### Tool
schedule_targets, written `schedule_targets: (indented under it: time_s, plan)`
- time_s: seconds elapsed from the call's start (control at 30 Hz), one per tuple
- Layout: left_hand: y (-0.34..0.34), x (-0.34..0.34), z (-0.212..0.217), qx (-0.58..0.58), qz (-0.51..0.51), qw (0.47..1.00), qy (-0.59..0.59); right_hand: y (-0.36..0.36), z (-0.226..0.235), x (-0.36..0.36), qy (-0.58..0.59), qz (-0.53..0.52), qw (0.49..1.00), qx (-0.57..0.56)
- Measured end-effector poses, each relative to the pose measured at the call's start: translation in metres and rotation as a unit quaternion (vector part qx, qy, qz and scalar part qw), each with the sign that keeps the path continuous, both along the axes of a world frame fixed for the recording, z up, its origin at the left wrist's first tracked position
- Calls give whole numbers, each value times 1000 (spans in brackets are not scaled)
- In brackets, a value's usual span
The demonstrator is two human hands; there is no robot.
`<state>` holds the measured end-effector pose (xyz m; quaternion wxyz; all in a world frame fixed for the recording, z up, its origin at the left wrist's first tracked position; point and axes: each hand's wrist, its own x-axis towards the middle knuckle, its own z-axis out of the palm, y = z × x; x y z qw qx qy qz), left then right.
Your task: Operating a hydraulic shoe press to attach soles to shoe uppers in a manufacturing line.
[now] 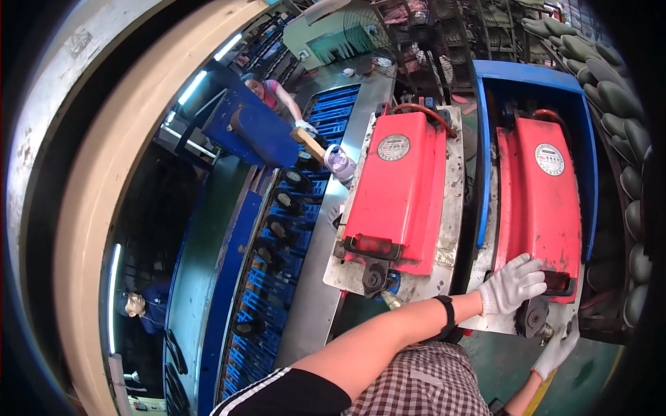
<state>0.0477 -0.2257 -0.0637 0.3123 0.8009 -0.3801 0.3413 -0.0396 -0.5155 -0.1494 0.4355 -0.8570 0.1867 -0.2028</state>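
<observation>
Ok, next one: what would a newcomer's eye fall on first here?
Most likely the two bright red covers: the central cover and the right cover, the latter within a blue frame. Next, the white-gloved left hand at the right cover's near end, with the right hand just below, beside a black disc.
</observation>
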Motion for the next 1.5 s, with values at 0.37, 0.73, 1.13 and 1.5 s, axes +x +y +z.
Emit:
schedule_targets:
  time_s: [0.37, 0.73, 1.13, 1.5]
  plan:
    - [212, -115, 79, -11, 318, 917, 242, 64, 47, 28, 117, 52, 963, -236]
    - [275, -97, 68, 243, 328, 828, 385, 57, 36, 37, 239, -19, 938, -250]
    - [285, -75, 72, 325, 296, 747, 499, 65, 32, 32, 118, -58, 947, -293]
    - [285, -76, 68, 320, 301, 761, 477, 68, 44, 31, 180, -53, 946, -265]
